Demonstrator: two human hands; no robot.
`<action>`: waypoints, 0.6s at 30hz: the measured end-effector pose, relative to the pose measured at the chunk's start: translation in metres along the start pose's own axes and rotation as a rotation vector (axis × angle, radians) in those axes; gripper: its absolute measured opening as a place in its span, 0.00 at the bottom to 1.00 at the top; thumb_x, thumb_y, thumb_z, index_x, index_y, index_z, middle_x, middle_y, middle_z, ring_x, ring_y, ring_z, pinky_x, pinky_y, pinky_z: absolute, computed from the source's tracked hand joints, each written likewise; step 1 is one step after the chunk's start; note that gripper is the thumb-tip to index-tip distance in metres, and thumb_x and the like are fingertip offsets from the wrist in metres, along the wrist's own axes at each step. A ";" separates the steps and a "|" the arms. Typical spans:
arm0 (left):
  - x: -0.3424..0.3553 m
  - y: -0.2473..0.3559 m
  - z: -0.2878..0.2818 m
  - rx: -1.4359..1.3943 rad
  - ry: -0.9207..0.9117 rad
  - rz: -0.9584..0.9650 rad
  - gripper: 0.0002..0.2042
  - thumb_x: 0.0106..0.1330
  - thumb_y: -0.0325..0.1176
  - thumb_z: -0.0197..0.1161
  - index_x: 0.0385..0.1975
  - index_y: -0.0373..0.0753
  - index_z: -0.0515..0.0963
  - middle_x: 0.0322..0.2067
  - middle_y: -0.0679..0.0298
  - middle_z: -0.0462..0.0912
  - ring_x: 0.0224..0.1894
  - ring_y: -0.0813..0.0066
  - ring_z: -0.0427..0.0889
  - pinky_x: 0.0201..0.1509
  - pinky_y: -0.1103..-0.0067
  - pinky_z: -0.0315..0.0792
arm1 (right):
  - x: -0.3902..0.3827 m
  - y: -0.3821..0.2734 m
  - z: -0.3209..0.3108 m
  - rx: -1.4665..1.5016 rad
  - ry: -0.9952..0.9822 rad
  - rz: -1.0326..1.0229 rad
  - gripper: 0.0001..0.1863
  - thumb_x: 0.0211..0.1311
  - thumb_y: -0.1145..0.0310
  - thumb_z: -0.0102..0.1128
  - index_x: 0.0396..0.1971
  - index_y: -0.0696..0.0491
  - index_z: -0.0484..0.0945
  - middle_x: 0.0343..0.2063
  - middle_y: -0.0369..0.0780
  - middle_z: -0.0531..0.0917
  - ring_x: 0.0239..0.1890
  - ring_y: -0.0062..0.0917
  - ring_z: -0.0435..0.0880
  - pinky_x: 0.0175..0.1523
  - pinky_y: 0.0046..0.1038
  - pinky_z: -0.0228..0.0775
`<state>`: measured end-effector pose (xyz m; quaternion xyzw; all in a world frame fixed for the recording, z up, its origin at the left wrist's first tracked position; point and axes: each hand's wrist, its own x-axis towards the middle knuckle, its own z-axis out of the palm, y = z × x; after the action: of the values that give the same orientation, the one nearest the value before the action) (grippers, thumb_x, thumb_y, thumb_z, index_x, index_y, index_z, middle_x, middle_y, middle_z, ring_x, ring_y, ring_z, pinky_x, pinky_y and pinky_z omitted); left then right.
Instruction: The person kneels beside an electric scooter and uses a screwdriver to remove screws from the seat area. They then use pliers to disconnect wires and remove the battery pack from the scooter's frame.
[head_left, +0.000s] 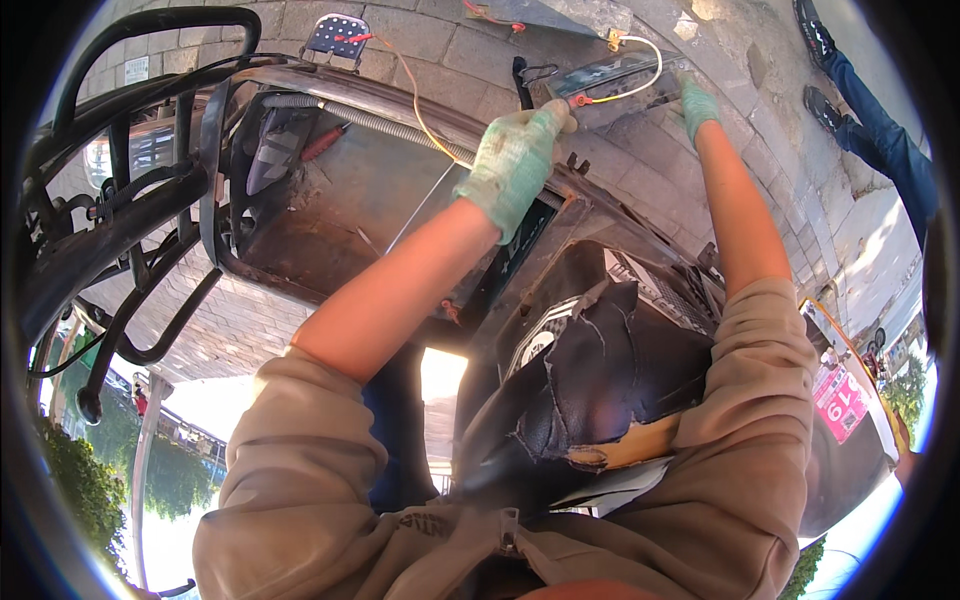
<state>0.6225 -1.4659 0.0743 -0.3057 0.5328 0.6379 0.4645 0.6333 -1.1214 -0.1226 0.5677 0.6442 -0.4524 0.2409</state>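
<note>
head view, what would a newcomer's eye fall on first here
Probably the torn black seat, right of centre in the lower half, with tan padding bared near its bottom edge. Next come the two green-gloved hands near the top: the left hand just right of centre, the right hand farther right. Around the dark block between them, a white lead loops by its right end.

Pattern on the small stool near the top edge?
Small stool: dark blue with white polka dots, seen in the head view.
</note>
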 end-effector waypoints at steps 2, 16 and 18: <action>0.059 0.009 0.028 -0.303 0.045 -0.383 0.22 0.73 0.50 0.53 0.41 0.32 0.77 0.16 0.76 0.62 0.16 0.87 0.55 0.16 0.85 0.48 | -0.001 -0.007 0.002 0.010 0.038 -0.050 0.43 0.57 0.43 0.68 0.65 0.55 0.66 0.53 0.47 0.77 0.50 0.36 0.80 0.52 0.41 0.78; 0.276 -0.113 0.048 0.002 0.463 -0.572 0.33 0.72 0.63 0.41 0.50 0.40 0.82 0.43 0.56 0.86 0.43 0.67 0.84 0.54 0.65 0.72 | 0.068 -0.007 0.031 -0.076 0.073 0.023 0.54 0.46 0.37 0.74 0.65 0.62 0.66 0.56 0.52 0.78 0.52 0.42 0.82 0.48 0.49 0.80; 0.259 -0.103 0.056 0.044 0.496 -0.571 0.35 0.67 0.67 0.45 0.57 0.42 0.77 0.49 0.55 0.82 0.47 0.64 0.81 0.55 0.63 0.71 | 0.079 -0.004 0.028 -0.074 0.225 -0.007 0.53 0.46 0.38 0.75 0.62 0.63 0.69 0.54 0.52 0.79 0.50 0.39 0.83 0.47 0.46 0.81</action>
<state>0.6243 -1.3425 -0.1824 -0.5770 0.5358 0.3779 0.4870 0.6051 -1.1049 -0.2000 0.6033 0.6853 -0.3629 0.1863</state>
